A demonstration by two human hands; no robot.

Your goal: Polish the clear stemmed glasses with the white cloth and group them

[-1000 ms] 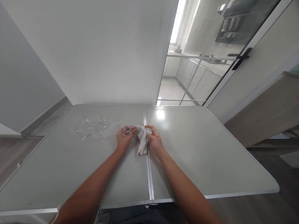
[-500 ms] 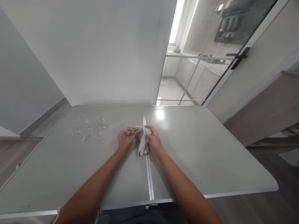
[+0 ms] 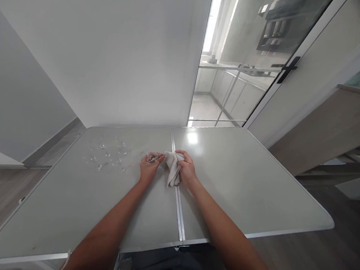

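My left hand (image 3: 148,170) is closed around a clear drinking glass (image 3: 151,158). It is tilted above the table, and its outline is faint; I cannot make out its full shape. Just to the right, my right hand (image 3: 187,169) grips a crumpled light-grey cloth (image 3: 173,167), whose loose end hangs down over the table's middle seam. The cloth's upper edge comes up to my left fingertips, at the right end of the glass. Whether part of the glass is inside the cloth is hidden.
Several transparent glass-like objects (image 3: 107,155) stand close together on the left half of the pale folding table (image 3: 241,185); mostly their glints show. A metal seam (image 3: 178,212) splits the tabletop. A white wall (image 3: 135,65) and a glass door (image 3: 234,81) adjoin its far edge.
My left hand has shifted slightly left with the glass. A clear rounded part that showed at the cloth's upper left is no longer visible. My right hand and the cloth have barely moved.
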